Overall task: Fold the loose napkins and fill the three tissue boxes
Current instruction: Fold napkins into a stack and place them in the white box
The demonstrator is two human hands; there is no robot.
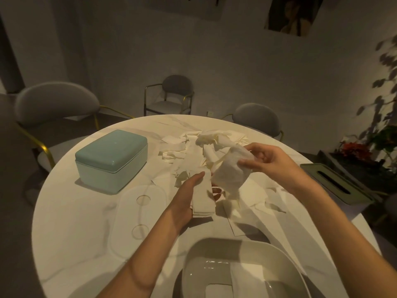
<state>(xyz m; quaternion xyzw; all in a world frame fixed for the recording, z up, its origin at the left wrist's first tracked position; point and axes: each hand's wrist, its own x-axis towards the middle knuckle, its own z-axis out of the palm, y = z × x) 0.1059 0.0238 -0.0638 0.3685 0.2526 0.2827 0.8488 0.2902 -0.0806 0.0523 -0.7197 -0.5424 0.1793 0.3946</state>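
Note:
My left hand point(186, 197) holds a stack of folded white napkins point(203, 201) above the round table, fingers curled under it. Just right of it, my right hand point(271, 159) pinches a loose crumpled napkin point(231, 172) that hangs in the air. A pile of loose napkins point(199, 150) covers the table's middle and far side. A closed pale green tissue box point(111, 160) stands at the left. An open white box point(242, 269) sits at the near edge with a napkin inside. A flat white lid point(139, 214) lies between them.
The white marble table point(71, 224) is ringed by grey chairs point(53, 104). At the right, off the table, is an olive tissue box point(337, 183) with a slot in its top. Plants point(384, 134) stand at far right.

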